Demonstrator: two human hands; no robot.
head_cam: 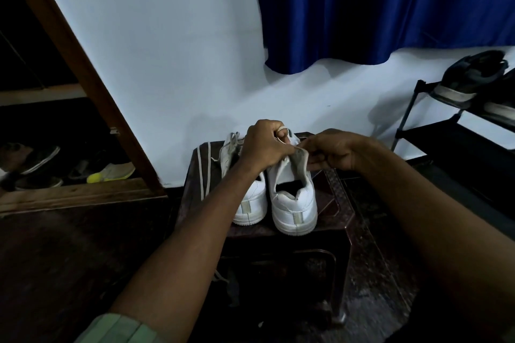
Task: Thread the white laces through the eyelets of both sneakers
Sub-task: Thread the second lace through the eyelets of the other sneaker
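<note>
Two white sneakers stand side by side, heels toward me, on a dark stool (328, 203). The right sneaker (295, 203) is between my hands; the left sneaker (250, 203) is partly hidden behind my left forearm. My left hand (264, 147) is curled over the right sneaker's front, with a loop of white lace (282, 128) around its fingers. My right hand (333, 152) pinches the edge of that sneaker's tongue (299, 157). A second white lace (204, 172) lies loose on the stool's left side and hangs over its edge. The eyelets are hidden by my hands.
A white wall and a blue curtain (390, 8) are behind the stool. A black shoe rack (457, 131) with dark shoes stands at the right. A wooden frame (83, 78) at the left has several shoes behind it. The floor is dark.
</note>
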